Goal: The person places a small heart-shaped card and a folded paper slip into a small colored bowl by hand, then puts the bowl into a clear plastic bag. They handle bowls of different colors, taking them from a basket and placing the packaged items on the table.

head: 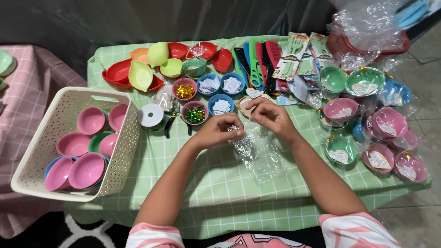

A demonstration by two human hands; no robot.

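Note:
Both my hands meet over the middle of the green checked table (pixel 193 183). My left hand (pixel 219 130) pinches the top edge of a clear cellophane bag (pixel 257 154) that lies crumpled on the cloth below. My right hand (pixel 271 115) grips the same bag's top from the right, fingers curled. Just beyond my hands stand small bowls: a purple one with green glitter bits (pixel 195 113), a pink one with gold bits (pixel 184 89), and blue ones holding white paper tags (pixel 221 105).
A cream plastic basket (pixel 120 147) of pink and blue bowls sits left. Wrapped bowls (pixel 388 126) crowd the right side. Red and green leaf-shaped dishes (pixel 140 75), combs (pixel 257 57), a ribbon spool (pixel 150 115) and black scissors (pixel 169 125) lie toward the back.

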